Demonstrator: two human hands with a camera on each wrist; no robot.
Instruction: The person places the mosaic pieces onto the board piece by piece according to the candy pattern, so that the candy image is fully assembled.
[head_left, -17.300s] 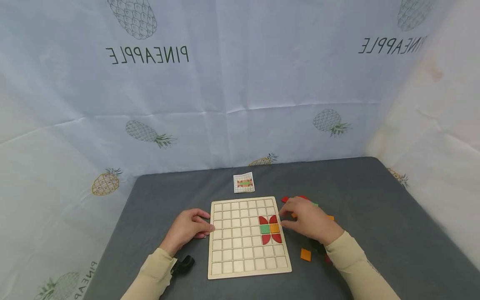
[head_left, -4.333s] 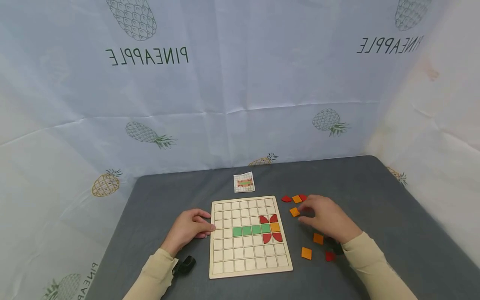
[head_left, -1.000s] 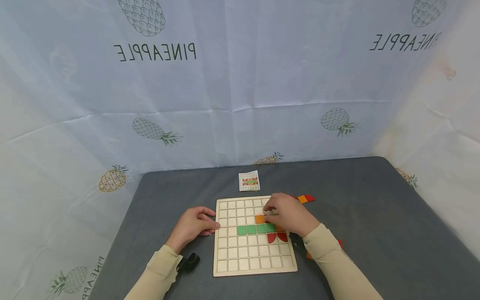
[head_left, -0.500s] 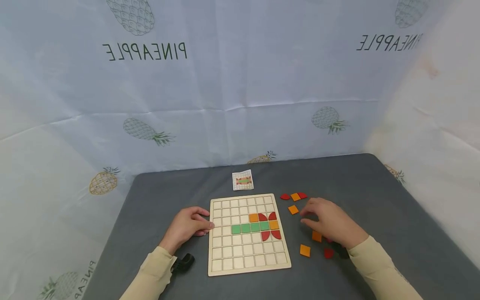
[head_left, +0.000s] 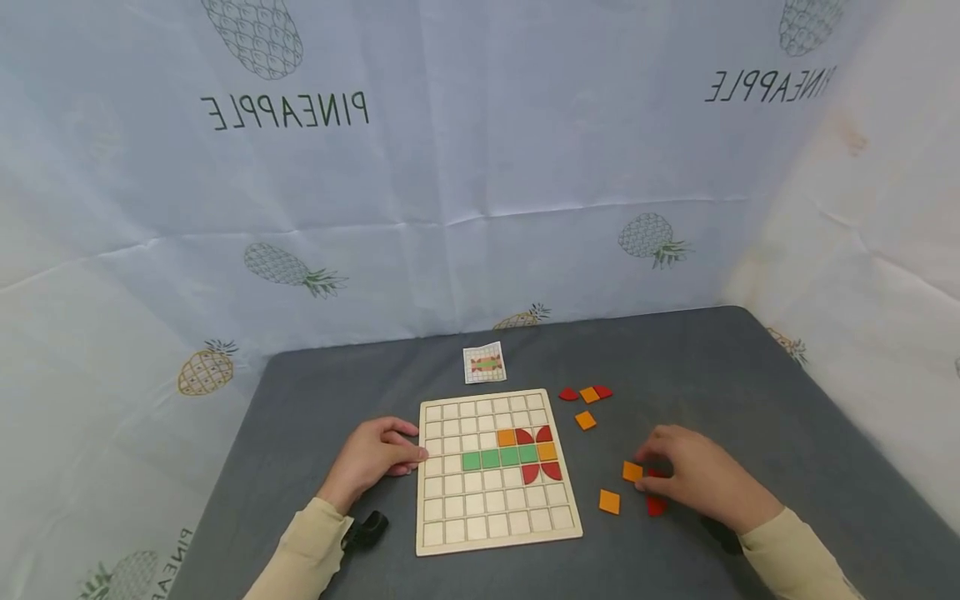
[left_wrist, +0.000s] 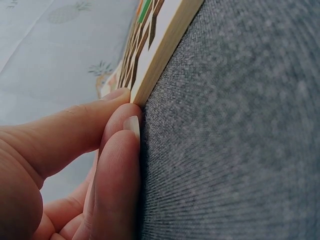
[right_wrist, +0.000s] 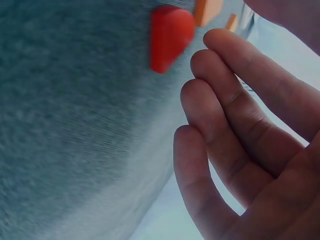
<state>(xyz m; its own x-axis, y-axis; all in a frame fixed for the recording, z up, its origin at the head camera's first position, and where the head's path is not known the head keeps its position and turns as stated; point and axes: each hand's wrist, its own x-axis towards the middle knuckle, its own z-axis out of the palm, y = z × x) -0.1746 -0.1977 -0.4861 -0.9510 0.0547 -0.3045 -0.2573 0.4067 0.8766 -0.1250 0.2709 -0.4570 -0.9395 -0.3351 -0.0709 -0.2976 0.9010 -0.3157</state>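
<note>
A pale wooden grid board [head_left: 498,549] lies flat on the dark table. It carries a row of green square tiles [head_left: 490,459], two orange squares and several red quarter-round tiles [head_left: 551,472] on its right side. My left hand [head_left: 367,458] pinches the board's left edge, thumb on top and index finger against the side, as the left wrist view shows. My right hand [head_left: 701,475] hovers at the loose tiles, fingers relaxed and apart from the thumb. Nearest to it are an orange square tile [head_left: 632,472] and a red tile [head_left: 656,506], partly hidden by the thumb.
Behind the board lies a small pattern card [head_left: 484,363]. More loose orange [head_left: 609,502] and red tiles [head_left: 568,394] are scattered right of the board. Curtains with pineapple prints [head_left: 480,167] enclose the table.
Three more green squares and an orange square have come onto the board. My right hand has left the board and moved right, down to the nearer loose tiles. The left hand stays put.
</note>
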